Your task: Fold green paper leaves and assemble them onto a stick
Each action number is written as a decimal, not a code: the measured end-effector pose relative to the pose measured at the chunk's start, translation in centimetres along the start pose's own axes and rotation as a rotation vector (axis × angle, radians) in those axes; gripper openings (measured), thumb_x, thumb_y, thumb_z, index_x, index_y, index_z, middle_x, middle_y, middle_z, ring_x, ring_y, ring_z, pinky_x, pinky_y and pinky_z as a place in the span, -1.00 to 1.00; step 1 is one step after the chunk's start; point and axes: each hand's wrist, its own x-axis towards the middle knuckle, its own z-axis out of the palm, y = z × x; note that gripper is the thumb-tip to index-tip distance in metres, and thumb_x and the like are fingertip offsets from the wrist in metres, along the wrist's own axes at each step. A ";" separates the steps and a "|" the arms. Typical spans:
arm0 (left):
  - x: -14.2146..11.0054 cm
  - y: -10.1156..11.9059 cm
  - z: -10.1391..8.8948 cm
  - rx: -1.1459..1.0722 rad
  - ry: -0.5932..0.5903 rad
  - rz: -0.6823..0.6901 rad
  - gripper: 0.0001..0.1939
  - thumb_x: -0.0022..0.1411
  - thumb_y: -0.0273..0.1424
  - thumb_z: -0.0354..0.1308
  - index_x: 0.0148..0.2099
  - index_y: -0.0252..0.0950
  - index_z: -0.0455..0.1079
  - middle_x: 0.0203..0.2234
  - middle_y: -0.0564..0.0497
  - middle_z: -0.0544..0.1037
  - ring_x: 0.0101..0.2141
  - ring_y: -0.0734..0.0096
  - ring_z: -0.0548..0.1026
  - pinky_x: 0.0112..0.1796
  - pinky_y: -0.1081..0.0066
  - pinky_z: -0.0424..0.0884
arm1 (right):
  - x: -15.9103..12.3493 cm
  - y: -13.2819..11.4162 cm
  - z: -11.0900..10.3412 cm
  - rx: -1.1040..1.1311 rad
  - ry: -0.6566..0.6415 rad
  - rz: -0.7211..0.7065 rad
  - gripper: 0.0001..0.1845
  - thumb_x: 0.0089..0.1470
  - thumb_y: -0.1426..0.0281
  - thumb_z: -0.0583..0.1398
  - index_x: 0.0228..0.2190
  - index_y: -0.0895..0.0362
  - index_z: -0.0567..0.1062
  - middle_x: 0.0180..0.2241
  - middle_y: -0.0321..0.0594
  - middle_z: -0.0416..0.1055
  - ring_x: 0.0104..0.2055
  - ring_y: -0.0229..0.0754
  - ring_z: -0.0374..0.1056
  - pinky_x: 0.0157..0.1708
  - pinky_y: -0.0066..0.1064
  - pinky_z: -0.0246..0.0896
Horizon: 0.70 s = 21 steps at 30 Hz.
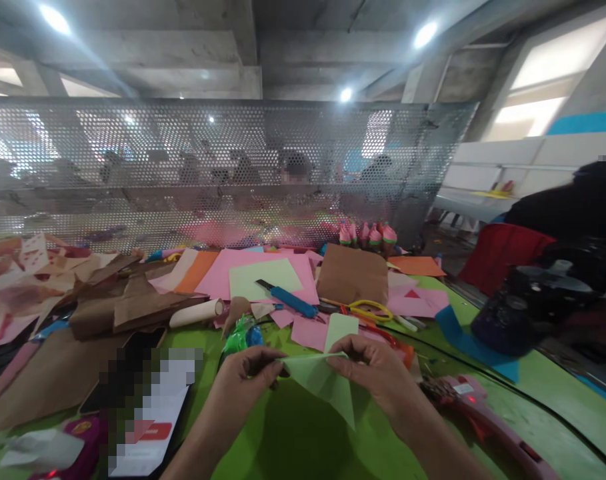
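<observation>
Between my hands, a little above the green table, is a creased piece of light green paper (320, 381). The fingers of my left hand (250, 373) pinch its left corner. My right hand (367, 363) grips its upper right edge with thumb and fingers, and part of the sheet hangs down in a point. Just behind my right hand lies another light green piece (341, 327). A blue box cutter (293, 301) with its blade out rests beyond, on a pale green sheet (247, 277). Yellow-handled scissors (371, 310) lie to its right.
A pink glue gun (497, 420) with a red light lies right, near a black cable (537, 397). Phones (155, 413) and brown paper (47, 373) cover the left. Several pink paper cones (375, 235) stand by the perforated metal screen (207, 173). A person in black (573, 193) is at right.
</observation>
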 end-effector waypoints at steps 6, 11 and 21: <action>-0.3 0.5 0.0 0.106 -0.006 0.025 -0.84 0.15 -0.32 0.16 -0.32 -0.30 0.49 -0.51 0.03 0.54 -0.48 0.43 0.43 -0.40 0.45 0.35 | -0.5 -0.7 0.3 0.015 0.004 -0.018 -0.77 -0.12 0.23 0.31 -0.52 0.15 0.52 -0.53 -0.29 0.40 -0.44 -0.21 0.24 -0.43 -0.42 0.08; -0.8 1.2 0.1 0.388 0.027 0.155 -0.86 0.22 -0.37 0.08 -0.35 -0.25 0.42 -0.45 0.06 0.50 -0.36 0.36 0.43 -0.33 0.42 0.30 | -0.8 -0.5 0.5 -0.021 -0.001 -0.038 -0.79 -0.10 0.25 0.30 -0.51 0.15 0.51 -0.52 -0.29 0.40 -0.42 -0.19 0.26 -0.39 -0.41 0.11; -1.0 1.1 0.7 0.642 -0.059 0.356 -0.90 0.24 -0.39 0.14 -0.28 -0.18 0.50 -0.42 0.07 0.57 -0.31 0.30 0.47 -0.23 0.32 0.26 | -1.0 -0.5 1.3 -0.118 -0.009 -0.089 -0.81 -0.08 0.27 0.30 -0.53 0.14 0.51 -0.53 -0.29 0.43 -0.41 -0.17 0.31 -0.40 -0.41 0.14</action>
